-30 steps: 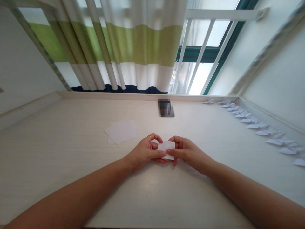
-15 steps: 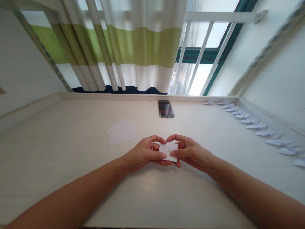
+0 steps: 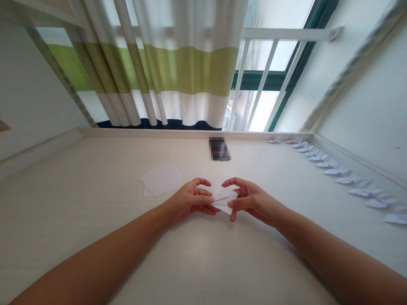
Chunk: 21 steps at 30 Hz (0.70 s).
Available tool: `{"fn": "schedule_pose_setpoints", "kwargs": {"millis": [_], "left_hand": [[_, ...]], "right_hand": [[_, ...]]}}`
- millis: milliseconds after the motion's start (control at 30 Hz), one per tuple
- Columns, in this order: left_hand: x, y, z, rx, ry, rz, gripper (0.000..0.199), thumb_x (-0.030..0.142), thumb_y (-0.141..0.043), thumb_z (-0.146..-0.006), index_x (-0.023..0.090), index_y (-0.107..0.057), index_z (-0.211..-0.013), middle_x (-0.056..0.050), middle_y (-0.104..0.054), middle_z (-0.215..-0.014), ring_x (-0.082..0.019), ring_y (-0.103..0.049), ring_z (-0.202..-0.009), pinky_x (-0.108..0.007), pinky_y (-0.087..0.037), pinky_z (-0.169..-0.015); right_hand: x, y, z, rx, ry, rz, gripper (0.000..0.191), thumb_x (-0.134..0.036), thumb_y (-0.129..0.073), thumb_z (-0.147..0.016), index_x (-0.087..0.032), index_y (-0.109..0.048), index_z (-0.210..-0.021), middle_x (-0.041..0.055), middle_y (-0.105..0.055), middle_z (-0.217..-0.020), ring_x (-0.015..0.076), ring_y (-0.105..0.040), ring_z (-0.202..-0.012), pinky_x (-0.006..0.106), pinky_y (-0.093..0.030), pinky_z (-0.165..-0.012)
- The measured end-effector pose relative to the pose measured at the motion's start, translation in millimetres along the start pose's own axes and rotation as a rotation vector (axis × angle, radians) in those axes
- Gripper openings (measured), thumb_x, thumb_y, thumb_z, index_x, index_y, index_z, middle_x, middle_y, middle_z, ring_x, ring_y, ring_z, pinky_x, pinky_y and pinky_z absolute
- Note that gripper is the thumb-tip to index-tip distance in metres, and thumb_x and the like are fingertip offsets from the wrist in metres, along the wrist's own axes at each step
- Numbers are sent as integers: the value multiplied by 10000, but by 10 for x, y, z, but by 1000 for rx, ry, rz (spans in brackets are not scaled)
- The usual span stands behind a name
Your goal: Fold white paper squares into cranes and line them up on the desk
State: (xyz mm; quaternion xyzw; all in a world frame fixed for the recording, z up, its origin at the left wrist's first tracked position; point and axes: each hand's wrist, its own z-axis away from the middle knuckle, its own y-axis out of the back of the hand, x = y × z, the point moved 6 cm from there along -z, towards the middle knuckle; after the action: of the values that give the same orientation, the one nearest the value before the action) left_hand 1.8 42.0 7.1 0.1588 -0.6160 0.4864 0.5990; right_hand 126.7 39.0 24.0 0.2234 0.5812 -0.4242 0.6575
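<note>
A small folded piece of white paper (image 3: pixel 225 198) is held between my two hands above the table. My right hand (image 3: pixel 249 199) pinches its right side, thumb on top and other fingers behind, with the index finger arched over it. At its left corner my left hand (image 3: pixel 193 199) grips it between the thumb and the fingers beneath, while the ringed index finger is lifted off. Creases run slantwise over the paper's face. Beyond my left hand, several loose white sheets (image 3: pixel 161 180) lie overlapped on the table.
The pale table (image 3: pixel 95 169) has a raised rim (image 3: pixel 152 134) along the back. Several folded paper cranes (image 3: pixel 336 171) stand in a row along the right edge. A dark, pixelated object (image 3: pixel 219 149) lies near the back. A striped curtain (image 3: pixel 190 67) and white railing (image 3: pixel 270 63) are behind.
The paper has turned, so its lower right corner points downward. My left fingers have drawn slightly left and loosened around it. The whole view has shifted a little.
</note>
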Motion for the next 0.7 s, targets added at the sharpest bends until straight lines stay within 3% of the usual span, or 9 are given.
{"fn": "schedule_pose_setpoints", "kwargs": {"millis": [133, 233, 367, 467, 700], "left_hand": [[-44, 28, -28, 71, -6, -96, 419, 192, -668, -632, 172, -362, -918, 13, -617, -629, -135, -615, -515, -260, -485, -542], [-65, 30, -33, 80, -20, -174, 401, 202, -669, -622, 174, -367, -885, 31, -603, -609, -98, -576, -462, -221, -452, -507], [-86, -7, -34, 27, -29, -250, 381, 203, -659, -632, 173, -381, -891, 35, -593, -623, -74, -550, -464, -193, -421, -486], [-87, -12, -40, 24, -52, -256, 376, 198, -661, -630, 171, -391, -889, 46, -581, -600, -68, -542, -474, -186, -420, -489], [-32, 83, -43, 166, -79, -283, 405, 206, -688, -599, 177, -371, -850, 53, -594, -494, -97, -565, -428, -192, -437, -465]], "right_hand": [[82, -19, -34, 21, -38, 20, 470, -140, -661, -607, -174, -392, -991, -5, -612, -707, 147, -615, -560, 332, -508, -600], [128, -49, -36, 5, -73, 81, 409, -207, -659, -641, -171, -418, -969, -16, -603, -695, 149, -618, -593, 349, -512, -637], [158, -47, -36, 45, -98, 157, 245, -299, -644, -659, -144, -478, -750, -19, -583, -641, 130, -601, -583, 295, -513, -583], [172, -53, -40, 72, -105, 157, 273, -282, -677, -610, -148, -439, -605, -20, -571, -588, 115, -579, -546, 263, -504, -520], [119, -41, -23, 148, -105, 96, 295, -209, -716, -532, -152, -431, -577, -50, -553, -513, 95, -561, -478, 234, -474, -483]]}}
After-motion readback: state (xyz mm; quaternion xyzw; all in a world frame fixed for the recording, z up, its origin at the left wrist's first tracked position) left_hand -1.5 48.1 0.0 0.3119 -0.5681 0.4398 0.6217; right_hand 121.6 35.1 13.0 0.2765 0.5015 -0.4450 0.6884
